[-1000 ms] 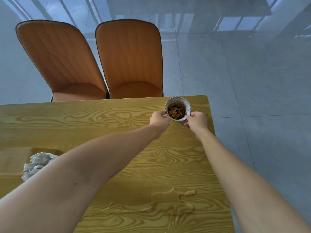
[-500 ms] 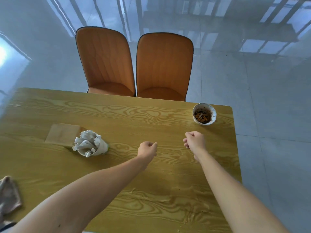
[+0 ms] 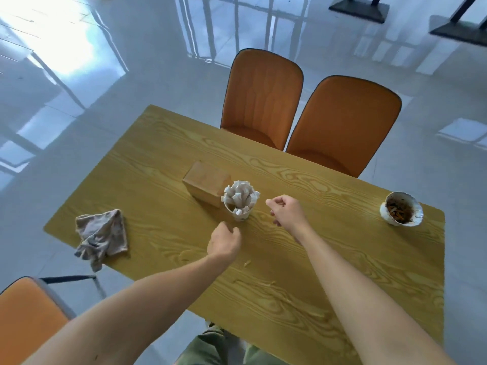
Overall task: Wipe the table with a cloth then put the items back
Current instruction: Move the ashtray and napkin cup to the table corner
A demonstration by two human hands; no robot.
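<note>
One view only, head-worn, wide-angle. Looks forward and steeply down from above the near long edge of the table [image 3: 303, 272]. Whole tabletop in frame, tilted clockwise; far edge backed by two orange chairs [image 3: 263, 96]. Both forearms enter from the bottom.

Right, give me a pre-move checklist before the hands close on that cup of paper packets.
1. Left hand free: ok, nothing in it, fingers loosely curled.
2. Right hand free: ok, nothing in it, half open beside the cup.
3. Cup of paper packets upright: ok, standing on the table.
4. Room around the cup: not ok on its far left, where the wooden box sits right against it; the near side is clear.
5. Cloth within reach: ok, it lies crumpled at the table's left edge.
6. Bowl out of the way: ok, it sits at the far right corner.
</note>
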